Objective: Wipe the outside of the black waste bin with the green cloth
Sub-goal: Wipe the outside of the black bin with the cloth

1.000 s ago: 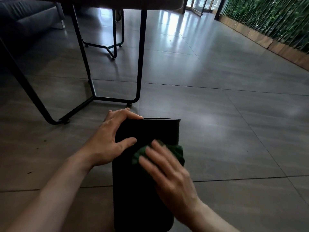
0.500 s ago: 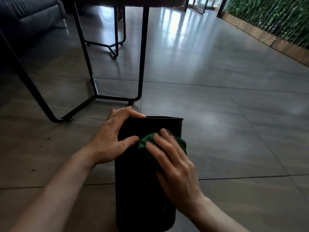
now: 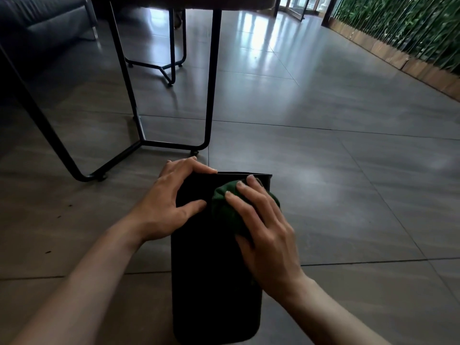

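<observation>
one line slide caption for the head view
Left hand steadies the black waste bin lying on the tiled floor while the right hand presses the green cloth against its side.

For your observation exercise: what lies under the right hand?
The green cloth, bunched on the bin, shows past the right hand and its fingers. The cloth's middle and the bin surface below are covered.
</observation>
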Motion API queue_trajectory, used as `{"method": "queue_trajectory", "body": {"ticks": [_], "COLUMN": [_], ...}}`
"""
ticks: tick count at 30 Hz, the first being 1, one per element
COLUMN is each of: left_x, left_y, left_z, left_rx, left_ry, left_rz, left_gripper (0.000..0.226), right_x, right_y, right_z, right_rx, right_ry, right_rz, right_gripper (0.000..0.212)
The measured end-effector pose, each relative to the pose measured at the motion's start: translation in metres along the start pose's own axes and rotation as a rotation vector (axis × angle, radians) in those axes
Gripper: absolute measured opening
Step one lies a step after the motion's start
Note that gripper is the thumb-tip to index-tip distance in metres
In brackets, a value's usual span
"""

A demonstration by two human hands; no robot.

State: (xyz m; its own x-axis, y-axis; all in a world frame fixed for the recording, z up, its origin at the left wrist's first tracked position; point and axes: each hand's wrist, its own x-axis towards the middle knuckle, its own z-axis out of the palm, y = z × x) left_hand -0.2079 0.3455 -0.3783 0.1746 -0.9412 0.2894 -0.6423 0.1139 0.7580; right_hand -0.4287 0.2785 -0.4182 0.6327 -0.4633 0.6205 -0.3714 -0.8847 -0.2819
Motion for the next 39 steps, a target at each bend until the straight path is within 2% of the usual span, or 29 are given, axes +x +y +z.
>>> {"method": "queue_trajectory", "body": {"ticks": [3, 8, 12, 14, 16, 19, 23, 26, 28, 32, 35, 39], "left_x": [0.000, -0.002, -0.004, -0.006, -0.009, -0.015, -0.026, -0.031, -0.035, -0.042, -0.049, -0.057], "left_y": [-0.001, 0.000, 0.002, 0.004, 0.006, 0.005, 0.003, 0.002, -0.001, -0.005, -0.010, -0.020], "left_z": [0.001, 0.001, 0.000, -0.002, -0.006, -0.014, -0.027, -0.035, -0.040, -0.047, -0.056, -0.064], "left_rx": [0.024, 0.029, 0.029, 0.023, 0.009, -0.038, -0.137, -0.211, -0.239, -0.278, -0.252, -0.203], "left_ry": [0.014, 0.010, 0.000, -0.004, -0.013, -0.034, -0.035, -0.082, -0.129, -0.188, -0.177, -0.096], "left_rz": [0.010, 0.004, -0.001, -0.014, -0.035, -0.072, -0.131, -0.116, -0.095, -0.092, -0.140, -0.211], "left_gripper": [0.056, 0.057, 0.057, 0.057, 0.057, 0.055, 0.056, 0.051, 0.049, 0.045, 0.047, 0.052], "right_x": [-0.020, -0.071, -0.075, -0.066, -0.054, -0.031, 0.008, 0.024, 0.029, 0.034, 0.038, 0.030], "right_y": [-0.004, -0.008, -0.010, -0.010, -0.006, 0.008, 0.046, 0.081, 0.095, 0.108, 0.105, 0.105], "right_z": [0.008, 0.009, -0.007, -0.019, -0.035, -0.062, -0.086, -0.084, -0.074, -0.048, -0.035, -0.032], "right_rx": [-0.074, -0.184, -0.179, -0.074, 0.094, 0.291, 0.684, 0.894, 0.979, 0.924, 0.861, 0.933], "right_ry": [-0.024, -0.086, -0.134, -0.156, -0.161, -0.031, 0.079, 0.056, 0.010, -0.080, -0.056, -0.104], "right_rz": [-0.086, -0.385, -0.393, -0.289, -0.089, 0.359, 1.032, 1.327, 1.432, 1.453, 1.467, 1.488], "right_gripper": [0.045, 0.030, 0.031, 0.026, 0.022, 0.024, 0.006, 0.027, 0.034, 0.035, 0.027, 0.027]}}
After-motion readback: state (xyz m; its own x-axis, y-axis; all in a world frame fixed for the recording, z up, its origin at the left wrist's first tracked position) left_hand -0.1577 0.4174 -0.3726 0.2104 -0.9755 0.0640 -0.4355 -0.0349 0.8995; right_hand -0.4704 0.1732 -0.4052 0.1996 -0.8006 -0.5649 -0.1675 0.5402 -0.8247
